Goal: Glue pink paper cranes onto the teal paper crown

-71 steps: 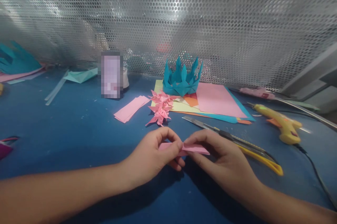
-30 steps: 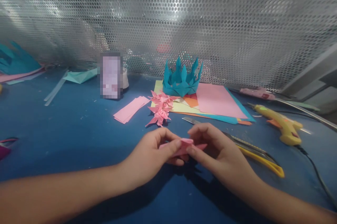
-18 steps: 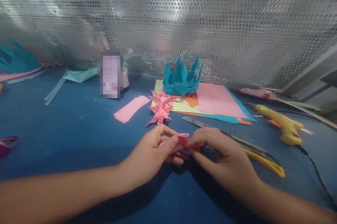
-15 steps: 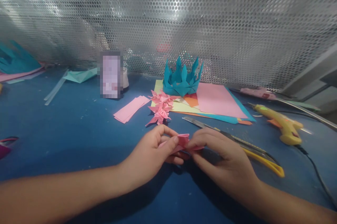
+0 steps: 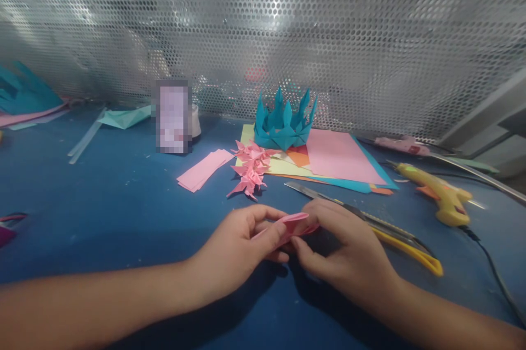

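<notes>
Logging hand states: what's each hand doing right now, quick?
Left hand: closed, holding the folded pink paper.
Right hand: curled at its right end; grip unclear.

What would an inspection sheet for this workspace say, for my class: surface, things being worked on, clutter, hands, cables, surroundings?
Surface: blue tabletop, scattered pale specks.
Things being worked on: folded pink paper between the hands; pink strips and spiky pink pieces beyond.
Clutter: utility knife, blade exposed, beside the right hand; yellow glue gun; blue paper crown on coloured sheets.
Hands: left hand pinches the paper; right hand touches its right end, exact grip unclear.
Cables: dark cord trails from the glue gun across the tabletop.
Surroundings: perforated metal panel behind.
</notes>
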A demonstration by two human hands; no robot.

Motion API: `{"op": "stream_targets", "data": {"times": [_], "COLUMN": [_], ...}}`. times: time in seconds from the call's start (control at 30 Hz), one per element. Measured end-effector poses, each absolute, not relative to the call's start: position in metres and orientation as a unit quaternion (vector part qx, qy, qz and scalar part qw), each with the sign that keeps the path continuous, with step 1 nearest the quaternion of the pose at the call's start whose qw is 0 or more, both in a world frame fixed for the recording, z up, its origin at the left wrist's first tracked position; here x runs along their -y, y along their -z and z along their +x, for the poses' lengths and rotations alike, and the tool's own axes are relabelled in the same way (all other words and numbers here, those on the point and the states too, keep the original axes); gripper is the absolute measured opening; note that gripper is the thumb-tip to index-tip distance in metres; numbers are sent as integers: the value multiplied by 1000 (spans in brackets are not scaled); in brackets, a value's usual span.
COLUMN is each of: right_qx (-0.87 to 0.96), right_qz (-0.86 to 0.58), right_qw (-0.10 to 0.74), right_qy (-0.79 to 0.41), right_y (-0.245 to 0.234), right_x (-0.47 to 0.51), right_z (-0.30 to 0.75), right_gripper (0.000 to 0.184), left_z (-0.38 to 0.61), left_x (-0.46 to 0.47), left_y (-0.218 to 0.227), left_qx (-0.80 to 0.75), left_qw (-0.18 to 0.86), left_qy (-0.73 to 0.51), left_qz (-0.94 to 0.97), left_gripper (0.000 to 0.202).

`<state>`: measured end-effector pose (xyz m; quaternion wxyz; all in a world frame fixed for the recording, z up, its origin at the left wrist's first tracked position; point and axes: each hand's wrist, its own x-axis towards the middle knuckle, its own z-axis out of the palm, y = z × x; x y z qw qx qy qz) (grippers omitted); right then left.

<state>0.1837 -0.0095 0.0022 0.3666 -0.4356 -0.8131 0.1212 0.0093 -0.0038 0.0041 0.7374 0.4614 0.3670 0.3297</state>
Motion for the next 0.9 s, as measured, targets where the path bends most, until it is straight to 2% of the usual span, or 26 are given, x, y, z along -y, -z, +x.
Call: {"op": "stream_targets", "data": {"times": [0.3,0.57,0.9], "right_qx": [826,856,876], "right_qz": [-406,-359,-332], "right_qw": [387,370,331], "right_qy": [-60,25,112], "right_y": [-7,-10,-10], "right_x": [11,10,10], "right_z": [184,185,192], "right_gripper": [11,10,11], "left_z": [8,7,7], "left_x": [3,2,1], "left_y": [-1,-5,-11], "left_qx": [-369,-407,-425], "left_qw": [740,715,726], "left_qy": [-326,-301,-331], "left_qz": [459,482,428], "left_gripper": [28,26,24]}}
